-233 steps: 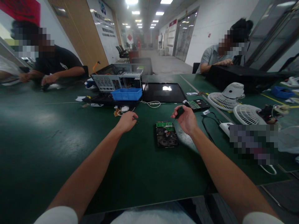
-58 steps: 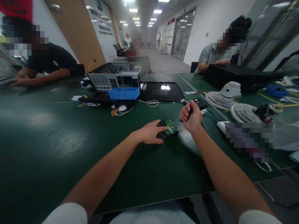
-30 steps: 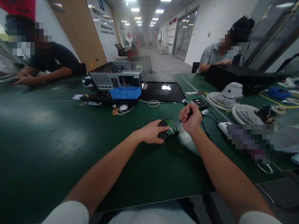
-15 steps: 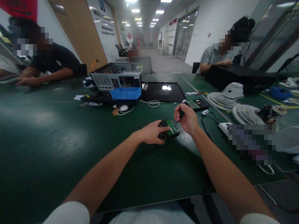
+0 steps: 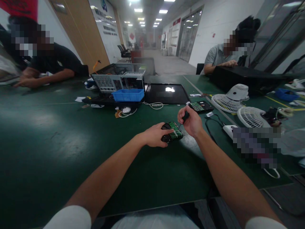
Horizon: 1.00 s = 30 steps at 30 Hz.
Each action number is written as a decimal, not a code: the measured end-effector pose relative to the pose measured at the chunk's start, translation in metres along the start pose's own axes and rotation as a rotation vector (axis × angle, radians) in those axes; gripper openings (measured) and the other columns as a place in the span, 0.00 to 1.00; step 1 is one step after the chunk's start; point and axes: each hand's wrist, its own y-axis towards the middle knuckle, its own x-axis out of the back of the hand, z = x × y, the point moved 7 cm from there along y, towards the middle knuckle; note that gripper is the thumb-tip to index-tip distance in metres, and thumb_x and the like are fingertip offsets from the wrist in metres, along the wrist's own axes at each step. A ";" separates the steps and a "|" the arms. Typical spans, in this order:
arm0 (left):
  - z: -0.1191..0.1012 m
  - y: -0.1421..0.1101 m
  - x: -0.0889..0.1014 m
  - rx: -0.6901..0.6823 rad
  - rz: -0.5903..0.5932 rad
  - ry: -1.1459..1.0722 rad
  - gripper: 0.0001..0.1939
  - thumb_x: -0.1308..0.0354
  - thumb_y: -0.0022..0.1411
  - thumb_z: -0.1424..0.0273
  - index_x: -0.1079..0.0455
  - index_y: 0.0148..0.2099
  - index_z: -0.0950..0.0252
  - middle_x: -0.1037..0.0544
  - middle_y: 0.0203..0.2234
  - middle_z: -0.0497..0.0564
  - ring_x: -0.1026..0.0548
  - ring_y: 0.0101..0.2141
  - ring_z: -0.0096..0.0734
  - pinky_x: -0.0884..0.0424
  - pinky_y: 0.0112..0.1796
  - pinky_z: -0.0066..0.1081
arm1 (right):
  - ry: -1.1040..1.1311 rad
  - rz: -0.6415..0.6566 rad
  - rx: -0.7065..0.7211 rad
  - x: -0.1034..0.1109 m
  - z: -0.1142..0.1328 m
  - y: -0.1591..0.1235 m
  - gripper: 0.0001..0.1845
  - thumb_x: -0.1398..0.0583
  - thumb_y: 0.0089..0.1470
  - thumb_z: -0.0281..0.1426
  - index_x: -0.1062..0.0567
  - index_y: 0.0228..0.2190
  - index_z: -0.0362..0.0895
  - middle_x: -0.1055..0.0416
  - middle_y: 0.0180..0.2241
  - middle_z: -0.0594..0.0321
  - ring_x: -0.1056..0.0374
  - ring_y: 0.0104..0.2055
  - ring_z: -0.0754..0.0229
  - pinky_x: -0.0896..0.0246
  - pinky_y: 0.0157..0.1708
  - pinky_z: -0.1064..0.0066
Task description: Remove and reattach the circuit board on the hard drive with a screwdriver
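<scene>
A hard drive [image 5: 175,133] with a green circuit board facing up lies on the green table in front of me. My left hand [image 5: 156,135] grips it from the left, thumb at the near edge and fingers over the top. In my right hand [image 5: 192,121] is a screwdriver [image 5: 185,117] with a dark handle, fingers wrapped round it. The thin shaft slants down to the right part of the circuit board; whether the tip sits in a screw is too small to tell. My left fingers hide the drive's left end.
A second hard drive [image 5: 201,107] lies beyond my right hand. Farther back are a blue bin [image 5: 128,95], an open computer case [image 5: 109,83] and a black panel [image 5: 166,93]. White fan parts [image 5: 228,102] and a power strip [image 5: 230,129] stand right. Two people sit across the table.
Earlier the drive lay upright to me with my left hand apart from it; now it is turned and held. My right hand with the screwdriver has shifted slightly left and its grip has changed.
</scene>
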 end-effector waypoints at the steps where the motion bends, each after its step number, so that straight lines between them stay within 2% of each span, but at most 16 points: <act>1: 0.000 0.000 0.000 0.003 0.003 0.001 0.45 0.35 0.60 0.52 0.46 0.75 0.49 0.54 0.74 0.57 0.43 0.69 0.61 0.41 0.65 0.46 | 0.008 0.017 -0.010 -0.002 0.000 0.000 0.23 0.40 0.61 0.48 0.30 0.21 0.46 0.39 0.23 0.65 0.43 0.23 0.64 0.50 0.23 0.69; 9: 0.001 0.000 0.000 -0.002 0.013 0.000 0.45 0.35 0.61 0.51 0.47 0.75 0.48 0.55 0.74 0.55 0.45 0.70 0.61 0.42 0.65 0.46 | -0.002 0.059 -0.042 -0.004 0.001 -0.002 0.25 0.44 0.62 0.48 0.30 0.20 0.46 0.38 0.17 0.63 0.43 0.21 0.62 0.49 0.24 0.68; 15: 0.002 0.001 -0.001 -0.003 0.018 -0.009 0.45 0.36 0.61 0.51 0.47 0.75 0.48 0.56 0.74 0.56 0.45 0.69 0.62 0.41 0.65 0.46 | -0.034 0.038 -0.069 -0.006 0.000 -0.004 0.25 0.40 0.60 0.50 0.33 0.19 0.47 0.44 0.16 0.68 0.47 0.19 0.64 0.52 0.21 0.69; 20: 0.003 0.001 -0.001 -0.002 0.027 -0.009 0.45 0.36 0.61 0.50 0.48 0.76 0.48 0.55 0.74 0.55 0.45 0.70 0.61 0.41 0.65 0.47 | -0.075 0.032 -0.069 -0.006 -0.002 -0.004 0.25 0.38 0.60 0.48 0.33 0.20 0.47 0.45 0.16 0.68 0.47 0.20 0.64 0.50 0.23 0.68; 25: 0.002 0.000 -0.001 0.002 0.024 -0.011 0.45 0.36 0.61 0.50 0.48 0.76 0.48 0.56 0.74 0.56 0.44 0.69 0.62 0.41 0.65 0.47 | -0.048 -0.012 -0.051 -0.001 -0.004 -0.002 0.21 0.38 0.60 0.48 0.26 0.24 0.46 0.43 0.18 0.68 0.46 0.21 0.65 0.49 0.23 0.69; 30: 0.001 0.001 -0.001 -0.009 0.016 -0.005 0.45 0.36 0.61 0.51 0.48 0.75 0.49 0.54 0.74 0.56 0.42 0.68 0.60 0.41 0.65 0.45 | -0.034 -0.015 -0.035 0.001 -0.004 -0.001 0.18 0.37 0.61 0.47 0.21 0.31 0.46 0.39 0.22 0.67 0.42 0.25 0.64 0.43 0.27 0.70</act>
